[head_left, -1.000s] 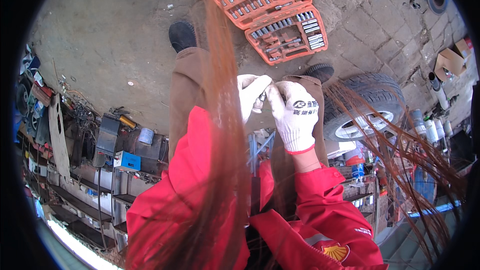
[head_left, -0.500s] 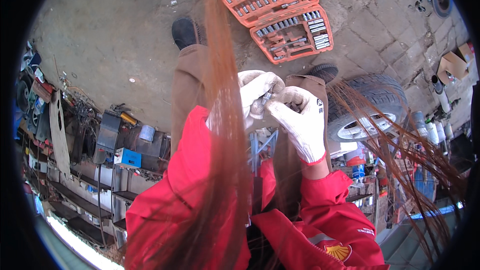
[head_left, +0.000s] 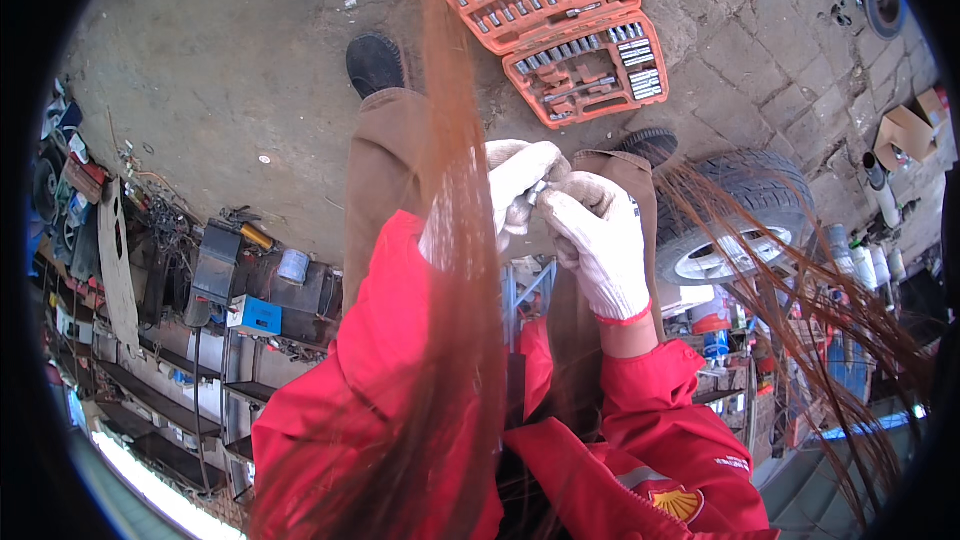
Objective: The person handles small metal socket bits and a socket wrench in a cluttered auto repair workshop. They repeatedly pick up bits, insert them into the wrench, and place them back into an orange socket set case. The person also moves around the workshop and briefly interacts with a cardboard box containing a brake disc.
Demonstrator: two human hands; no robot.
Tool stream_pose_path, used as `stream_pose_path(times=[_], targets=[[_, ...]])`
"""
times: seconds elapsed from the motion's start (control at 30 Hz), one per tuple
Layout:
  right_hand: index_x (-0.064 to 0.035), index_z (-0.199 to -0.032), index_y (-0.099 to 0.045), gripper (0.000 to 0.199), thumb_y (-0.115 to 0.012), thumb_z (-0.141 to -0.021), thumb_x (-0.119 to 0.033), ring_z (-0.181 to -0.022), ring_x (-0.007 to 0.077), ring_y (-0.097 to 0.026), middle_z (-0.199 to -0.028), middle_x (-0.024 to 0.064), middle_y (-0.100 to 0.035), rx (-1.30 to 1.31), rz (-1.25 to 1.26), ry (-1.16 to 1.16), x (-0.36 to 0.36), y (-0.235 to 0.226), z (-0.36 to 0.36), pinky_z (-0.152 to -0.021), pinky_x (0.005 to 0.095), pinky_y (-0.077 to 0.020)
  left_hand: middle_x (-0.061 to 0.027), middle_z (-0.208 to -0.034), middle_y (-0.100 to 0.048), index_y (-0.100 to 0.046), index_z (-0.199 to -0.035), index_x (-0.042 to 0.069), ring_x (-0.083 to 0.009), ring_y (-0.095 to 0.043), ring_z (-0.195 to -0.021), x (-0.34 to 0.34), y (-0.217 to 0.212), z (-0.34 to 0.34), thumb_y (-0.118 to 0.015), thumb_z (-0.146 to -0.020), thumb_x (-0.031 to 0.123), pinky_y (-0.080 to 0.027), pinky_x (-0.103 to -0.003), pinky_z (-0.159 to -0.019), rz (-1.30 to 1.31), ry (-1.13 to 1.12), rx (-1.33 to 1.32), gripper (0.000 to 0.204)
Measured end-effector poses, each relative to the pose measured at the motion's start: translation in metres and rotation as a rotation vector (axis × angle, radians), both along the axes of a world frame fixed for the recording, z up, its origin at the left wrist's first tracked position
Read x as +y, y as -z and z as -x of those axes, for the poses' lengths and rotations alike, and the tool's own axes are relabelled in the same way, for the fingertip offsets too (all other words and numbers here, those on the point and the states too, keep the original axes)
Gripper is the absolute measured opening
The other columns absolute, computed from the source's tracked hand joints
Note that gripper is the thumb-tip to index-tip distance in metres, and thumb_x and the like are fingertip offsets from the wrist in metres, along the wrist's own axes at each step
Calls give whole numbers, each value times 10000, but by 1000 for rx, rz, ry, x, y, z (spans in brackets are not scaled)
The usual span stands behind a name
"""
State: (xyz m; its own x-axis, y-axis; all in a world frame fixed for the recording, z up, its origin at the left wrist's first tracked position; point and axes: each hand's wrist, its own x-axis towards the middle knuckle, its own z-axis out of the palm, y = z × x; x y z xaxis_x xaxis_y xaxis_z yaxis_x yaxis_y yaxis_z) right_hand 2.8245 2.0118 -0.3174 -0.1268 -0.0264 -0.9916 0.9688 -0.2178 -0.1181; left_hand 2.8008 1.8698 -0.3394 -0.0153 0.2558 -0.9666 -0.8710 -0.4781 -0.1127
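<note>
Both my hands wear white knitted gloves and meet in front of my lap. Between their fingertips is a small silver metal socket [head_left: 537, 192], mostly covered by the gloves. My left hand [head_left: 517, 180] is closed round it, its wrist partly behind strands of hair. From the other side, my right hand [head_left: 598, 235] pinches at the same piece with thumb and fingers. Beyond my knees an orange socket set case [head_left: 600, 114] lies unfolded on the floor. Rows of silver sockets [head_left: 548, 55] and a ratchet handle [head_left: 580, 89] sit in its moulded slots.
A tyre on a silver wheel [head_left: 740, 210] lies beside my right leg. Shelves with parts, a blue box [head_left: 254, 316] and a tin can [head_left: 293, 267] are at the left. An opened cardboard box [head_left: 905, 135] and tubes stand at the far right. Loose hair hangs across the view.
My right hand has turned slightly, and its fingers have curled further in against my left hand. Less of the socket shows now. The case and wheel stay in place.
</note>
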Motion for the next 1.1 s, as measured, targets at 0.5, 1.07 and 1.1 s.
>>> stream_pose_path(times=[0.5,1.07,1.1], targets=[[-55,-892,-654,83,-665,-890,-137,-458,-4,-368,-618,-66,-509,-75,-1,77,-1,2,1,-417,163,-252,58,-640,-492,-622,-885,53,1,-371,-458,3,4,0,-598,-956,240,-260,-158,-407,17,32,-57,202],[-10,-991,-670,175,-684,-817,-19,-578,9,-490,-775,-32,-631,40,99,277,-26,-27,19,-513,173,-364,-45,-709,-602,-624,-861,-7,-89,-544,-631,8,-28,16,-545,-976,266,-427,-237,-578,293,165,304,307],[-9,-1000,-668,184,-678,-816,-16,-575,11,-491,-773,-29,-631,46,100,263,-26,-29,18,-510,174,-364,-44,-711,-602,-623,-862,-8,-90,-544,-631,9,-33,18,-542,-977,266,-429,-238,-581,360,295,287,308]])
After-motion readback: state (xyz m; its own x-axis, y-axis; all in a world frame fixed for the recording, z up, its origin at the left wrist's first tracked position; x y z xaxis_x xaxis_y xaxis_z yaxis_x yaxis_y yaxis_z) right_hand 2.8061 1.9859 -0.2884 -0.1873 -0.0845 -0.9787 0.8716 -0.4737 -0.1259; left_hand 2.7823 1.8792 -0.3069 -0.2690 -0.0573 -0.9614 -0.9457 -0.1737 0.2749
